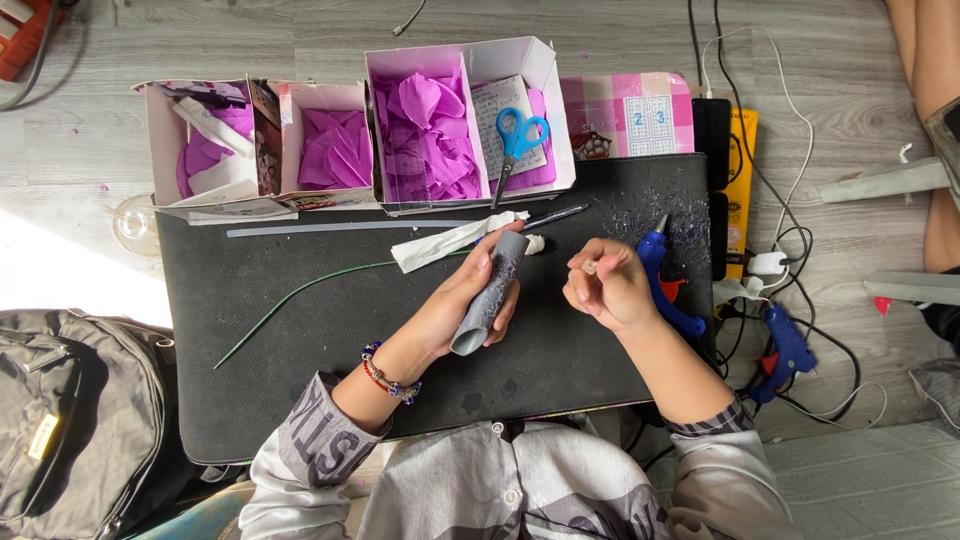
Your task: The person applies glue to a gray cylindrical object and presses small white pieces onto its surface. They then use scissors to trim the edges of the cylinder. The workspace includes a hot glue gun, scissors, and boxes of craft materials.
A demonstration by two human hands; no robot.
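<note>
My left hand (455,305) is wrapped around a grey tube (490,293) held over the black mat (300,340); the tube's far end points toward a small white blob (535,243). My right hand (608,288) is curled with its fingertips pinching a tiny pale bit (590,267), just right of the tube. A blue glue gun (662,280) lies on the mat right beside my right hand. A thin green wire (300,291) and a strip of white paper (450,240) lie to the left of the tube.
Open cardboard boxes hold purple petals (425,125); blue scissors (517,140) rest in one. A second blue glue gun (785,350) and tangled cables lie on the floor at right. A grey backpack (70,420) sits at lower left. Another person's leg (930,100) is at far right.
</note>
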